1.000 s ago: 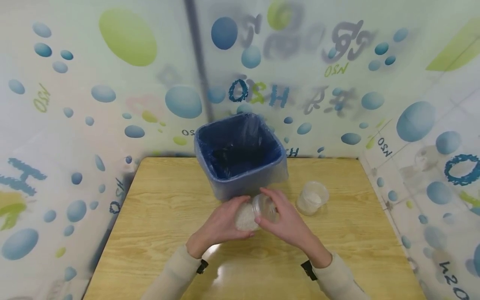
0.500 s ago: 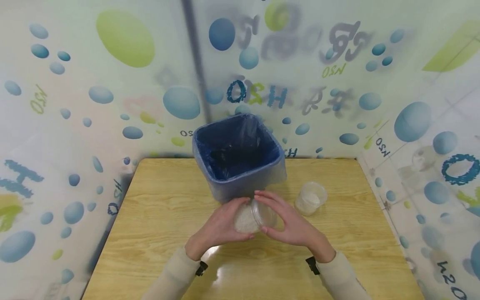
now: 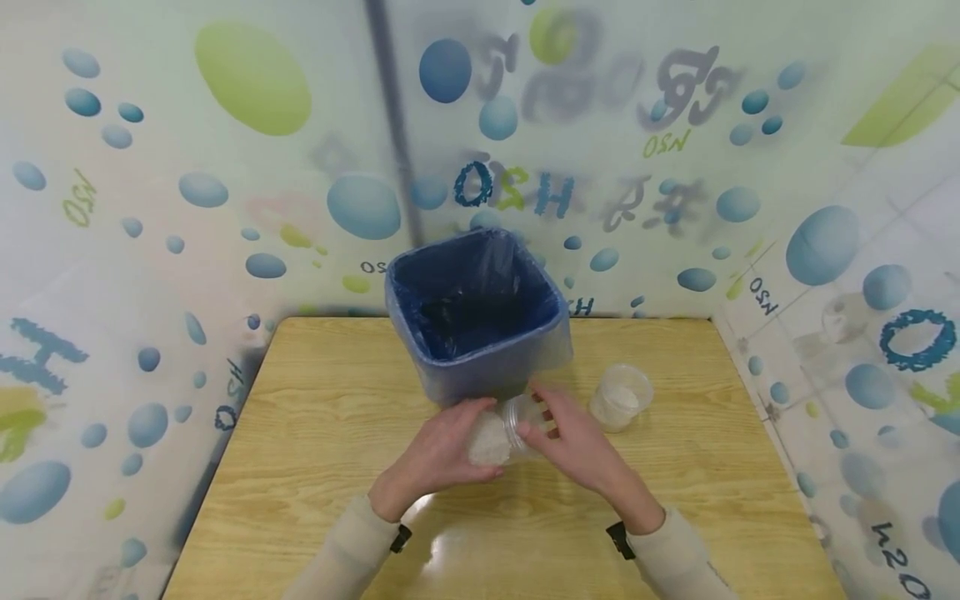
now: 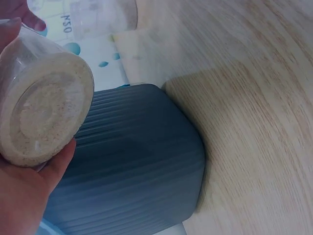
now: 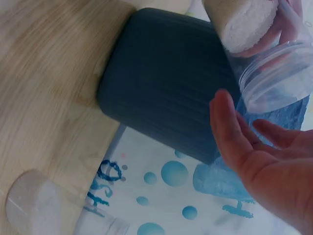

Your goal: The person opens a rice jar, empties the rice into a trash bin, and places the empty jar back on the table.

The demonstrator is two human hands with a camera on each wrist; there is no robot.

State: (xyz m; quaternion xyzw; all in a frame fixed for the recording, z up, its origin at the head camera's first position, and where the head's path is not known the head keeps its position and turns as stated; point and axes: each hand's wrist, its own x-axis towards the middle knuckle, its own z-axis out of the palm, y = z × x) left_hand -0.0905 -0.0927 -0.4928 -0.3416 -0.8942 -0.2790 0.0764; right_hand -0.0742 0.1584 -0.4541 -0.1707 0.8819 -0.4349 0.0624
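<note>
Left hand [image 3: 442, 446] wrapped round a tilted jar [image 3: 498, 433] of white grains, just before the bin [image 3: 480, 312] at the table's [image 3: 315, 433] far edge. Right hand [image 3: 573, 437] at its mouth, fingers seemingly loose. Second jar [image 3: 621, 396] rightward.

Setting: small screened-off test booth, staged, not a home
Walls: bubble-print plastic sheeting [image 3: 225, 208] on left, far and right
Surface: wooden table [image 3: 315, 433]
Far centre: bag-lined blue bin [image 3: 480, 321]
</note>
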